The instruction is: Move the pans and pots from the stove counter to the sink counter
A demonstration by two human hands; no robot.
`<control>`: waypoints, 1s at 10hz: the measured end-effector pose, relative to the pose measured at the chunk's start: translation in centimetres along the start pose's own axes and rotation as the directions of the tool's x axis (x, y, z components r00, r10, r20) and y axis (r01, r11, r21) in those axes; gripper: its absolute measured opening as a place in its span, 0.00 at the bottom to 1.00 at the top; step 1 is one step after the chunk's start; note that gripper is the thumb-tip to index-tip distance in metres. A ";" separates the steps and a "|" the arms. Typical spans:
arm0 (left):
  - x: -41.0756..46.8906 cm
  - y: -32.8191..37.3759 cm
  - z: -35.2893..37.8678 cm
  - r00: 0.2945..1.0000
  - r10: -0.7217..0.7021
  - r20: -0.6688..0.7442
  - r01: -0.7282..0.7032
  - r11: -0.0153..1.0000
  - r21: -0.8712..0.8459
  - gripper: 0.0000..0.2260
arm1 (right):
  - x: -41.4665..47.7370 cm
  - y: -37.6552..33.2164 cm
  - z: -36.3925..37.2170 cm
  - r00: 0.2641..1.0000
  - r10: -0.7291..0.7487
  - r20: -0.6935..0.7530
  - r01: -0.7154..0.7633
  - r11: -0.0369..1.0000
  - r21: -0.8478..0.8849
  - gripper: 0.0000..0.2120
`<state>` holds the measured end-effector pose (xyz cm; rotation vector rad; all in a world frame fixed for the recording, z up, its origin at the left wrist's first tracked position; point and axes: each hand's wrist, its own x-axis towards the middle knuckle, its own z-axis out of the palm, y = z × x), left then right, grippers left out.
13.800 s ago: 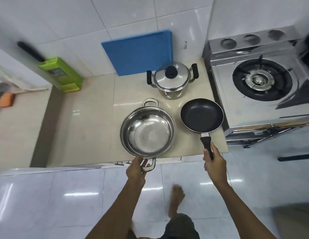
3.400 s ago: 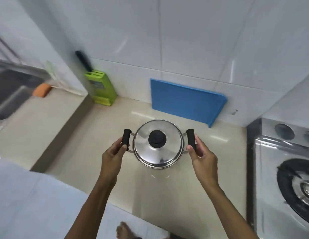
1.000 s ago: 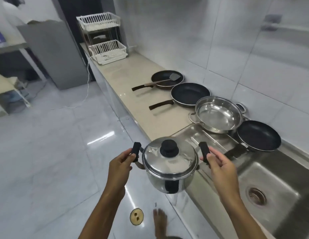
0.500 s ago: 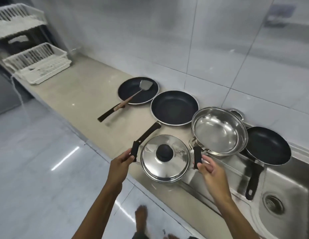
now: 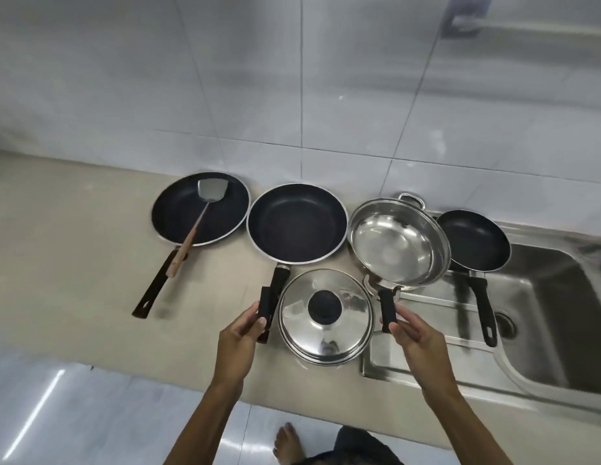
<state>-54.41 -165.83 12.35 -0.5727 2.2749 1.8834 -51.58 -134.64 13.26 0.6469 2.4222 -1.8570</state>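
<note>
Head view: lidded pot at near edge of surface, just in front of steel pan; left hand and right hand fingers pinched black side handles; best lowered level, clear of frying pan handle, fingers released only once base sat flat.

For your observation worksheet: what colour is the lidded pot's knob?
Black, on the lidded pot, clearest in the head view.

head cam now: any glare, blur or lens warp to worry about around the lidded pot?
Head view: lidded pot is sharp, its lid mirroring bright patches and the hands; left hand and right hand are clear. Glare streak on the floor at lower left. Wall tiles look soft and smeared. Wide-angle warp bows the sink edge at right.
</note>
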 end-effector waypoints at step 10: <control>-4.4 0.6 5.4 0.872 0.479 -0.103 -0.276 0.654 0.704 0.19 | -1.3 2.9 -2.9 0.953 -0.266 0.143 0.299 0.773 -0.559 0.23</control>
